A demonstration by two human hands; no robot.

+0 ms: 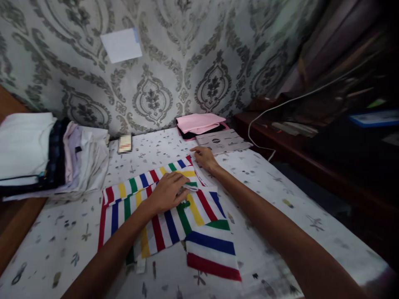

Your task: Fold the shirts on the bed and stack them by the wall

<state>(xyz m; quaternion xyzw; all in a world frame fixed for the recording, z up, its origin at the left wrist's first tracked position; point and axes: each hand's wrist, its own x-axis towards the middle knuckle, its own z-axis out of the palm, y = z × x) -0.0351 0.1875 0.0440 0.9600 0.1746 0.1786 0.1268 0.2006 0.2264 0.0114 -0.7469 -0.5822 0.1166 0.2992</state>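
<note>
Multicoloured striped fabric shirt [162, 226], inward from the far edge of the white printed sheet [271, 187]. Left hand [170, 192], bent, presumably steadies it; right hand [205, 158] curls by its far corner. Grips indiscernible.

dim indoor light, dark right side, soft shadows, wide-angle stretching, blurred edges

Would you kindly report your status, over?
Left hand on striped shirt. Right hand beside its far corner. Shirt laid out, rumpled. Pink cloth beyond, apart.
</note>
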